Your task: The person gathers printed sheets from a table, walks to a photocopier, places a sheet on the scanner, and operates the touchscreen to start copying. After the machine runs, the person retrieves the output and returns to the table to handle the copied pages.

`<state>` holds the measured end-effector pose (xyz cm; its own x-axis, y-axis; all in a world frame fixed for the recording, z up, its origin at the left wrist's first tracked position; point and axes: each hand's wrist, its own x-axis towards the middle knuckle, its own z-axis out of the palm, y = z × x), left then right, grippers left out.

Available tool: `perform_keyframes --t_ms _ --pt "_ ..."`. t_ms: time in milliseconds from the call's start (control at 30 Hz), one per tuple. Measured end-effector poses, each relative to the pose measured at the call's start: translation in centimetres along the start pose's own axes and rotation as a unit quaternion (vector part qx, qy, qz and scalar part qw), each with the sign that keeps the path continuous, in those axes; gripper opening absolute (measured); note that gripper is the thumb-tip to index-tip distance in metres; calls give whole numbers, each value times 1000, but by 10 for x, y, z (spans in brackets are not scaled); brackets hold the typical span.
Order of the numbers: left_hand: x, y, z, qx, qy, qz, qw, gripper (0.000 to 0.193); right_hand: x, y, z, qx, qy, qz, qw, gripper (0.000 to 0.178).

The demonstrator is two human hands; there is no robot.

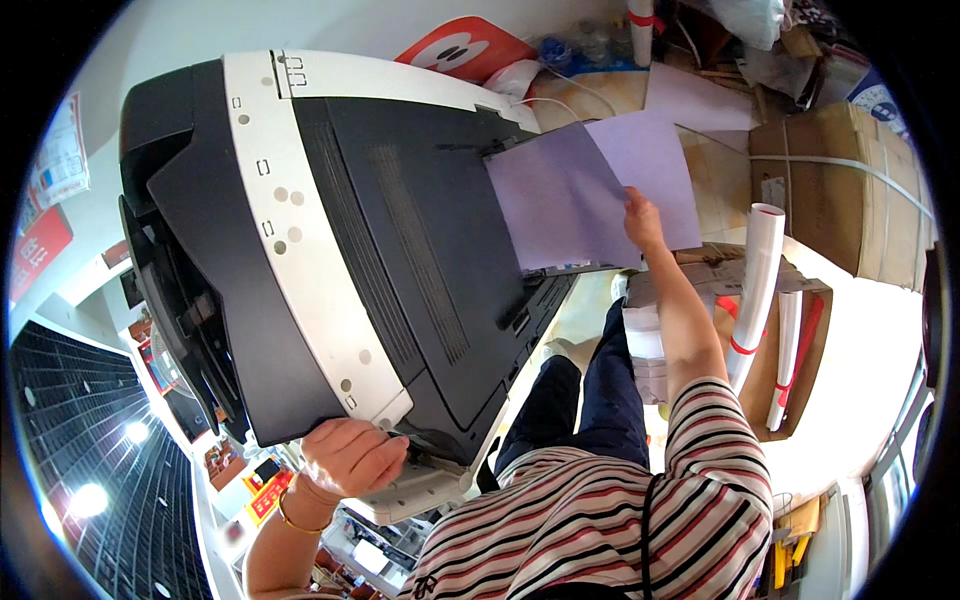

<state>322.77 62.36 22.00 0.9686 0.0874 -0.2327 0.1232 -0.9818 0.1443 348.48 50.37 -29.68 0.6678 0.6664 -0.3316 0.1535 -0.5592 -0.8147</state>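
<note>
Sheet [560,200], one o'clock, masking part of the printer [400,230] — right hand [643,217] pinches its edge. Left hand [350,455], seven o'clock, curled against the printer — grip indeterminable, fingertips obscured. Carton [814,385], four o'clock, holding rolls [760,280].

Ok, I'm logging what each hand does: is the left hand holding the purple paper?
No, the right hand holds the purple paper, while the left hand is at the edge of the printer.
</note>
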Motion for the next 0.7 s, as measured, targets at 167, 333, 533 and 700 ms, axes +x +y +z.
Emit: perform_keyframes --t_ms 167,333,533,700 --pt "5 -2 -1 -1 2 7 1000 12 2 7 19 -21 -15 -23 999 34" --pt "3 -1 -2 -4 -8 1 1000 12 -3 -9 21 -29 -35 9 999 36" --pt "5 -2 -2 -1 -4 8 1000 11 -2 -12 18 -46 -33 24 998 34" --pt "3 -2 -1 -2 -5 9 1000 11 0 -7 21 -57 -32 35 997 33"
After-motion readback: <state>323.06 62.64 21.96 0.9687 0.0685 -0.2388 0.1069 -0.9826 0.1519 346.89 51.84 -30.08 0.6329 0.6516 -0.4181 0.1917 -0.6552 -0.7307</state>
